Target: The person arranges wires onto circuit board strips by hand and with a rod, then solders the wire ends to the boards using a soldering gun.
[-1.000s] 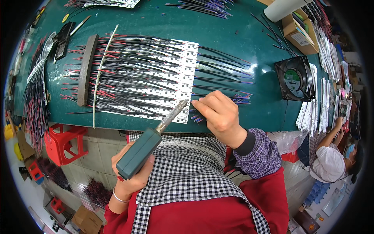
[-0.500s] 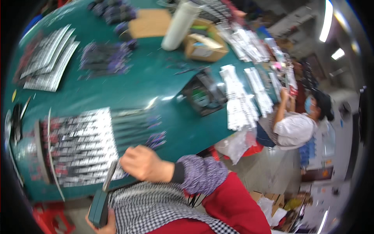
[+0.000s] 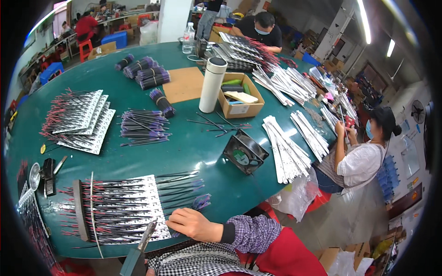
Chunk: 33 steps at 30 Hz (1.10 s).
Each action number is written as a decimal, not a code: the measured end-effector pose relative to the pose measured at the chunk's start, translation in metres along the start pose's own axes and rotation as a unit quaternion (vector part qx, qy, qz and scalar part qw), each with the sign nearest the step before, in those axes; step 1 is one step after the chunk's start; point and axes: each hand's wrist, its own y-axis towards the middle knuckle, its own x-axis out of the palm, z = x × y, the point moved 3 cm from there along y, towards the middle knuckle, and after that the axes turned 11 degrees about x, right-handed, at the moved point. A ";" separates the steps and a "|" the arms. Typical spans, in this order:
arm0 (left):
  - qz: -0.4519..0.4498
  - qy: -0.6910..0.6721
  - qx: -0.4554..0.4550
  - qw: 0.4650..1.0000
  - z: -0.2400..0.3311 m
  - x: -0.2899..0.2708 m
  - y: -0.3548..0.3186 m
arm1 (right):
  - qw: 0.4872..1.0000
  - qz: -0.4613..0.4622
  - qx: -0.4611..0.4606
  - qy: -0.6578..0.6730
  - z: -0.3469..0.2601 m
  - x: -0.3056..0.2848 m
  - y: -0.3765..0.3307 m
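My left hand (image 3: pixel 150 271), mostly cut off by the lower edge, grips a soldering iron (image 3: pixel 133 258) with a green handle and metal barrel. Its tip points at the lower right part of a white board panel (image 3: pixel 155 195). Rows of black and red wires (image 3: pixel 117 198) lie across that panel. My right hand (image 3: pixel 195 225) is closed, fingertips pressed together at the panel's right edge; what they pinch is hidden. Dark wires with purple ends (image 3: pixel 199 202) stick out beyond it. A grey bar (image 3: pixel 80 209) and a thin pale rod (image 3: pixel 93 211) lie across the wires.
Beyond the panel stand a black fan (image 3: pixel 245 154), a white flask (image 3: pixel 212 85) and a cardboard box (image 3: pixel 248 108). Wired panels (image 3: pixel 83 122) are stacked at left, near wire bundles (image 3: pixel 143 126). White strips (image 3: pixel 285 149) lie at right, beside a seated person (image 3: pixel 359 156).
The view has tilted up and sharpened, so the table sits lower and people at the back appear. My right hand stays by the panel's right edge, the iron near it.
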 end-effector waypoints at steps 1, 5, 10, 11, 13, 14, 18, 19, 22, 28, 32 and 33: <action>-0.006 0.003 -0.005 1.000 0.000 -0.001 -0.003 | 0.999 0.030 0.000 0.043 -0.003 -0.005 0.000; 0.018 -0.004 0.018 1.000 0.010 -0.001 -0.004 | 0.999 -0.010 0.033 0.040 -0.012 0.000 -0.011; 0.062 -0.041 -0.054 0.996 -0.008 -0.006 -0.020 | 0.998 -0.042 0.047 -0.006 -0.006 0.005 -0.001; 0.054 -0.050 -0.070 0.995 0.001 -0.002 -0.012 | 0.999 -0.015 0.015 -0.030 -0.004 0.004 -0.002; 0.028 0.042 -0.036 0.998 0.006 -0.001 -0.013 | 0.999 -0.009 0.032 -0.039 -0.004 0.003 -0.004; 0.031 0.040 -0.011 0.999 0.012 0.001 -0.014 | 0.999 -0.004 0.036 -0.036 -0.004 0.004 -0.005; 0.012 0.055 0.024 0.998 0.020 0.010 -0.007 | 0.999 -0.016 0.025 -0.031 0.002 0.009 -0.004; -0.010 0.044 0.016 0.999 0.019 0.011 -0.006 | 0.999 -0.019 0.026 -0.034 0.001 0.010 -0.004; -0.048 0.113 0.111 0.986 0.019 0.012 -0.006 | 0.999 -0.024 0.026 -0.036 -0.003 0.011 -0.006; -0.032 0.046 0.076 0.996 0.019 0.014 -0.007 | 0.999 -0.021 0.029 -0.025 -0.007 0.008 -0.012; -0.051 0.050 0.090 0.993 0.021 0.015 -0.004 | 0.999 -0.029 0.034 -0.019 -0.007 0.006 -0.012; -0.057 0.045 0.084 0.994 0.022 0.017 -0.003 | 0.999 -0.030 0.032 -0.020 -0.007 0.006 -0.012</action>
